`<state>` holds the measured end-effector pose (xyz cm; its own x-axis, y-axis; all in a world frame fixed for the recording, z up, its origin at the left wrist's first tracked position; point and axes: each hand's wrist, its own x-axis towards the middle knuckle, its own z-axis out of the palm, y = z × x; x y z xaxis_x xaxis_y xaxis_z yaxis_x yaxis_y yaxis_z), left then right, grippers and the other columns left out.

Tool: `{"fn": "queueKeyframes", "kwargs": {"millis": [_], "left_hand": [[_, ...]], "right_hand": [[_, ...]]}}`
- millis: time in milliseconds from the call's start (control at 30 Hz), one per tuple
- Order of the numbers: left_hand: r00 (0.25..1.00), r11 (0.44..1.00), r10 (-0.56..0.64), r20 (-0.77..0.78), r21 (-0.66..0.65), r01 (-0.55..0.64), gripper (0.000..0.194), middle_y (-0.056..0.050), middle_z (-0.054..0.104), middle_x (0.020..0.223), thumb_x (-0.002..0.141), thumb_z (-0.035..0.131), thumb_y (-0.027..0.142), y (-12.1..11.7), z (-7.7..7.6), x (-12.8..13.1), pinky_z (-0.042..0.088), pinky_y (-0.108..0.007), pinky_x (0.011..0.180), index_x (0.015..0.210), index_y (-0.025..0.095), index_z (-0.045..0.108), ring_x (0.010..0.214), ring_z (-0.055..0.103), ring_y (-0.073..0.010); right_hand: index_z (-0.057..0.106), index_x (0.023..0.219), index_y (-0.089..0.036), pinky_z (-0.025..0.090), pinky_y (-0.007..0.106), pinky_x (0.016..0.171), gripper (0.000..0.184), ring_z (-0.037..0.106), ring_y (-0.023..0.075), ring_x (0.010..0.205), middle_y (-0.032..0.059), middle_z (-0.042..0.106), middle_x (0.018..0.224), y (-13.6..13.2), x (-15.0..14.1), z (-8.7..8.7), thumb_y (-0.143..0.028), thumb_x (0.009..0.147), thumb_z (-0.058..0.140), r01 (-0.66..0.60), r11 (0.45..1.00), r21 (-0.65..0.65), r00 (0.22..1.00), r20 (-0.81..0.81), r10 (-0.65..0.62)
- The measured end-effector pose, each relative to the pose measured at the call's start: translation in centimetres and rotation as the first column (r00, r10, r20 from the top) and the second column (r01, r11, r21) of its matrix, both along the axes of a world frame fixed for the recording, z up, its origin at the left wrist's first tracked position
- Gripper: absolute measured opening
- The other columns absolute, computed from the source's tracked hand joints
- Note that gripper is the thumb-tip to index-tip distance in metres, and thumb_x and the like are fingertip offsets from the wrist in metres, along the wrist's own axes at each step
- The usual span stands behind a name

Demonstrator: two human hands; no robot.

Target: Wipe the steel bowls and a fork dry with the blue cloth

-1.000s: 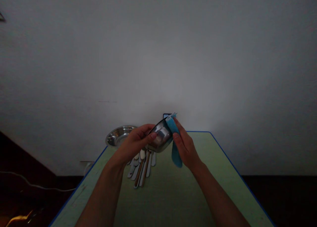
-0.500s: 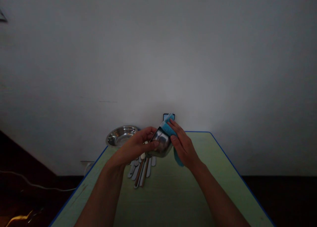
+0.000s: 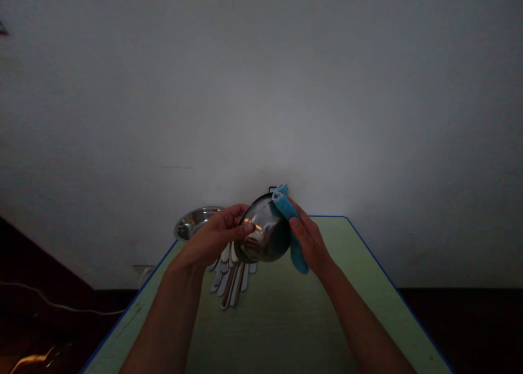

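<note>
Left hand (image 3: 214, 233) pinches bowl (image 3: 267, 238), right hand (image 3: 311, 240) clasps cloth (image 3: 285, 205).

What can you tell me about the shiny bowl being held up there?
The bowl is rounded, silvery and glossy, apparently metal, with reflections. It is tilted, its outside facing the camera; the inside is hidden. The left hand grips its left side, thumb on the outside. A blue cloth in the right hand covers part of its upper-right edge.

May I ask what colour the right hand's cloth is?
The folded cloth is blue, seen in the head view.
</note>
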<state>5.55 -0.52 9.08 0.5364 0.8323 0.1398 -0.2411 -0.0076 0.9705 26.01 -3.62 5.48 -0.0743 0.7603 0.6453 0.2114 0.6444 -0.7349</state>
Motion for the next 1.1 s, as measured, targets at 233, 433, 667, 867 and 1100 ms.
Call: {"fn": "queueKeyframes", "kwargs": {"millis": [233,433,667,867,1100], "left_hand": [[0.995,0.998,-0.022,0.094,-0.055,0.027,0.026,-0.002,0.07,0.072,0.068,0.077,0.019,0.8,-0.4,-0.5,0.05,-0.018,0.055,0.089,0.012,0.064,0.059,0.063,-0.0101],[0.991,0.984,-0.016,0.137,-0.174,0.039,0.029,-0.003,0.071,0.073,0.067,0.077,0.016,1.3,-0.5,-0.9,0.052,-0.019,0.056,0.092,0.012,0.064,0.059,0.065,-0.012],[0.99,0.971,-0.005,0.138,-0.237,0.038,0.024,-0.003,0.071,0.067,0.068,0.077,0.017,2.0,-0.8,-1.3,0.053,-0.019,0.05,0.087,0.01,0.065,0.053,0.065,-0.0119],[0.984,0.958,-0.011,0.179,-0.28,0.062,0.02,-0.004,0.07,0.064,0.067,0.076,0.013,2.2,-0.8,-1.3,0.054,-0.02,0.05,0.084,0.009,0.066,0.051,0.065,-0.0133],[0.974,0.915,0.095,0.208,-0.402,-0.003,0.004,-0.006,0.069,0.058,0.075,0.064,0.006,2.2,-0.6,-1.1,0.055,-0.022,0.048,0.072,0.007,0.067,0.048,0.064,-0.0153]], "right_hand": [[0.043,0.136,-0.031,0.027,0.046,0.112,0.046,0.034,0.0205,0.135,-0.0032,0.039,0.146,0.9,0.2,-1.0,-0.046,0.095,0.028,-0.111,0.992,-0.054,0.99,-0.089,0.106],[0.044,0.134,-0.03,0.031,0.043,0.109,0.046,0.044,0.0214,0.127,-0.0011,0.05,0.137,1.5,0.9,-1.5,-0.039,0.089,0.041,-0.088,0.994,-0.069,0.994,-0.078,0.083],[0.045,0.134,-0.034,0.026,0.044,0.112,0.047,0.039,0.0208,0.132,-0.0041,0.048,0.139,1.5,1.5,-1.2,-0.031,0.087,0.047,-0.052,0.989,-0.135,0.998,0.018,0.055],[0.039,0.138,-0.032,0.02,0.041,0.115,0.049,0.031,0.0184,0.136,-0.0042,0.037,0.146,1.2,1.8,-0.6,-0.039,0.09,0.047,-0.074,0.98,-0.186,0.993,0.073,0.089],[0.031,0.142,-0.032,0.017,0.039,0.115,0.051,0.027,0.016,0.138,-0.0035,0.034,0.149,1.0,1.6,-0.4,-0.045,0.093,0.041,-0.061,0.978,-0.201,0.994,0.08,0.079]]}}
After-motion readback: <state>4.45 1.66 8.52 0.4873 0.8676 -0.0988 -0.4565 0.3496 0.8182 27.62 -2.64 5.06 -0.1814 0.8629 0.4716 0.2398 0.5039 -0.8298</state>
